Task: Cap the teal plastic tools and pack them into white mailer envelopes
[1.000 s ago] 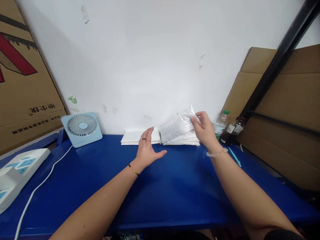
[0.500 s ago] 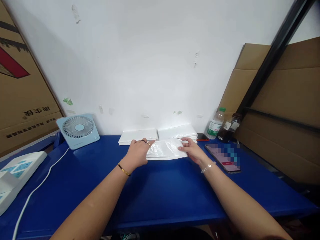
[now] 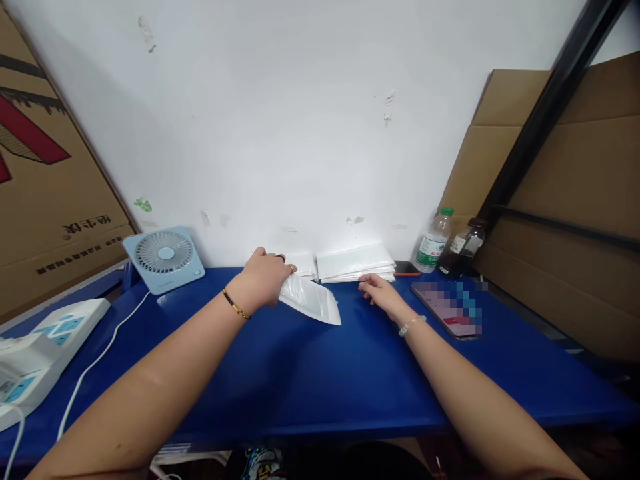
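Observation:
My left hand (image 3: 263, 279) grips one end of a clear plastic bag (image 3: 313, 301) with a white sheet inside, whose free end slopes down onto the blue table (image 3: 320, 373). The hand sits over the left stack of white packets (image 3: 304, 262) by the wall. My right hand (image 3: 376, 290) rests flat on the table, fingers spread, holding nothing, just in front of the right stack of white packets (image 3: 356, 261).
A small blue desk fan (image 3: 164, 259) with a white cable stands at the back left, a white power strip (image 3: 35, 347) at the left edge. A phone (image 3: 447, 309), a water bottle (image 3: 433, 243) and a dark bottle (image 3: 461, 250) sit right. Cardboard flanks both sides.
The bag, first held up in my right hand, came down to the table. My right hand let go of it; my left hand now grips it and pulls it left toward the left stack.

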A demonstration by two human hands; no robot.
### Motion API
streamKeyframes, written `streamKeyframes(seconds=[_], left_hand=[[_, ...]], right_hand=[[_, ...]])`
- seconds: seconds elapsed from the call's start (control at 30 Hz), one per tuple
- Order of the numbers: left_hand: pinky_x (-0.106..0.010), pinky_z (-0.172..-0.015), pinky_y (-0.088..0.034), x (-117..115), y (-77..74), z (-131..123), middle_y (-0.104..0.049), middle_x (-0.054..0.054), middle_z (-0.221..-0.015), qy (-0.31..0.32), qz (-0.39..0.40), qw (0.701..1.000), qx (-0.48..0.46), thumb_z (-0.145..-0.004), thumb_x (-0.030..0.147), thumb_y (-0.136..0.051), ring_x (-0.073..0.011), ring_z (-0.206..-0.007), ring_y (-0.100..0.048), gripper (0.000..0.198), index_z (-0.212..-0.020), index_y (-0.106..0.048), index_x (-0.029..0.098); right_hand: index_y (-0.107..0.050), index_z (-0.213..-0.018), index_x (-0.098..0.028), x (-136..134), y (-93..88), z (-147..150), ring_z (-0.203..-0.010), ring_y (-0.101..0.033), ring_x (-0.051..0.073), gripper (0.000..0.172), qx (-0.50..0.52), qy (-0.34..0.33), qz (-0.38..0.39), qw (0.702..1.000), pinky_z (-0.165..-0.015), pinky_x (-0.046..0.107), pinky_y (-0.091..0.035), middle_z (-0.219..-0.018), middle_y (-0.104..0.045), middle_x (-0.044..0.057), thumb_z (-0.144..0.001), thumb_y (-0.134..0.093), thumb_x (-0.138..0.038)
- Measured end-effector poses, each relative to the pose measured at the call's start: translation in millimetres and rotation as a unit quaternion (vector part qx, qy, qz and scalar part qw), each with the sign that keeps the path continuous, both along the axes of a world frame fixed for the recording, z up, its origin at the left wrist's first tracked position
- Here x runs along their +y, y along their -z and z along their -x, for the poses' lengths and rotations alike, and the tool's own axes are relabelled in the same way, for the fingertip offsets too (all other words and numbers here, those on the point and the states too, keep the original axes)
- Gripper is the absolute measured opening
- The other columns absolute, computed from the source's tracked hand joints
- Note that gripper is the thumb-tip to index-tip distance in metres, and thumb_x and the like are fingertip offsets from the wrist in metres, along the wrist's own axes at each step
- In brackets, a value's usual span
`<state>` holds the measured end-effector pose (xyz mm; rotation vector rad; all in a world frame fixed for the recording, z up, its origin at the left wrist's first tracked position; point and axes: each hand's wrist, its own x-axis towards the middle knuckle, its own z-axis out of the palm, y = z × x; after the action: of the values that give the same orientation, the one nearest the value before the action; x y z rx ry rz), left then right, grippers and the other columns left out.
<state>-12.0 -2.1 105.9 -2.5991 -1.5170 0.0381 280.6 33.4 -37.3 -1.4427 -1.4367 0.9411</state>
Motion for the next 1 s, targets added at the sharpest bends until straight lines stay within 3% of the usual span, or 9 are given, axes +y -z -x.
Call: streamKeyframes(seconds=[0.1,0.2,0.3,0.37,0.4,0.53,0.6,0.77,1.0], left_hand=[[-0.044,-0.091,-0.024,-4.9,-10.4,2.1,-0.062,-0.012,-0.093,-0.007,-0.005,1.000,0.030,-0.057,0.014,-0.073,-0.0321,-0.092,-0.057,0.054,-0.109,-0.064,0.023],[-0.043,-0.091,-0.023,-8.7,-18.4,6.4,-0.062,-0.012,-0.093,-0.014,-0.005,0.999,0.047,-0.059,0.015,-0.071,-0.0307,-0.093,-0.057,0.050,-0.108,-0.064,0.022],[-0.043,-0.092,-0.022,-12.3,-25.3,9.4,-0.063,-0.011,-0.094,-0.016,-0.005,0.999,0.047,-0.060,0.015,-0.070,-0.0300,-0.095,-0.056,0.052,-0.111,-0.063,0.023],[-0.042,-0.091,-0.024,-15.8,-29.2,9.5,-0.063,-0.011,-0.096,-0.015,-0.014,0.997,0.079,-0.059,0.013,-0.069,-0.0289,-0.094,-0.057,0.061,-0.118,-0.060,0.024],[-0.041,-0.090,-0.025,-18.0,-31.0,9.3,-0.063,-0.011,-0.098,-0.013,-0.018,0.995,0.101,-0.058,0.013,-0.068,-0.0283,-0.093,-0.057,0.065,-0.121,-0.057,0.025],[-0.038,-0.090,-0.027,-26.6,-38.4,13.3,-0.063,-0.010,-0.105,-0.012,-0.019,0.988,0.154,-0.060,0.015,-0.065,-0.0265,-0.096,-0.058,0.071,-0.129,-0.051,0.027],[-0.038,-0.092,-0.027,-29.0,-43.1,22.1,-0.063,-0.009,-0.107,-0.020,-0.017,0.988,0.153,-0.061,0.018,-0.064,-0.0261,-0.097,-0.057,0.069,-0.128,-0.052,0.028],[-0.044,-0.098,-0.021,-31.2,-58.4,61.2,-0.063,-0.007,-0.105,-0.064,-0.022,0.988,0.137,-0.069,0.029,-0.065,-0.0271,-0.102,-0.052,0.063,-0.130,-0.050,0.029],[-0.047,-0.099,-0.005,-36.1,-70.7,117.2,-0.061,0.000,-0.093,-0.142,-0.062,0.978,0.137,-0.073,0.048,-0.059,-0.0239,-0.100,-0.049,0.063,-0.130,-0.050,0.023]], right_hand=[[-0.060,-0.101,-0.021,-4.6,-2.9,0.5,-0.083,-0.060,0.017,0.030,-0.043,-0.027,-0.038,0.998,-0.071,0.029,-0.049,-0.094,-0.064,0.004,-0.081,-0.056,-0.042],[-0.057,-0.117,-0.021,-13.1,-7.7,7.1,-0.111,-0.054,0.023,0.048,-0.094,-0.115,-0.092,0.985,-0.096,0.038,-0.041,-0.120,-0.059,0.008,-0.078,-0.061,-0.049],[-0.046,-0.134,-0.023,-20.4,-8.6,24.7,-0.126,-0.043,0.029,0.081,-0.167,-0.217,-0.139,0.952,-0.104,0.044,-0.033,-0.138,-0.046,0.011,-0.064,-0.075,-0.051],[-0.043,-0.136,-0.024,-22.3,-6.0,40.7,-0.126,-0.041,0.032,0.089,-0.219,-0.252,-0.163,0.928,-0.105,0.046,-0.032,-0.138,-0.045,0.012,-0.059,-0.079,-0.051],[-0.046,-0.134,-0.024,-22.4,-4.1,48.3,-0.125,-0.042,0.031,0.084,-0.242,-0.260,-0.176,0.918,-0.104,0.047,-0.032,-0.135,-0.048,0.011,-0.061,-0.077,-0.051],[-0.058,-0.116,-0.023,-20.1,2.5,64.1,-0.115,-0.050,0.025,0.035,-0.289,-0.270,-0.226,0.890,-0.099,0.043,-0.038,-0.118,-0.058,0.008,-0.085,-0.059,-0.040],[-0.059,-0.110,-0.023,-18.9,3.2,61.4,-0.111,-0.052,0.024,0.025,-0.293,-0.268,-0.234,0.887,-0.096,0.040,-0.040,-0.115,-0.059,0.008,-0.089,-0.054,-0.035],[-0.060,-0.108,-0.023,-17.7,1.2,46.8,-0.106,-0.055,0.023,0.025,-0.284,-0.276,-0.226,0.890,-0.092,0.038,-0.044,-0.118,-0.058,0.008,-0.087,-0.056,-0.035],[-0.060,-0.116,-0.023,-15.9,4.2,43.2,-0.118,-0.050,0.024,0.033,-0.288,-0.283,-0.228,0.886,-0.100,0.038,-0.041,-0.125,-0.055,0.009,-0.087,-0.055,-0.040]])
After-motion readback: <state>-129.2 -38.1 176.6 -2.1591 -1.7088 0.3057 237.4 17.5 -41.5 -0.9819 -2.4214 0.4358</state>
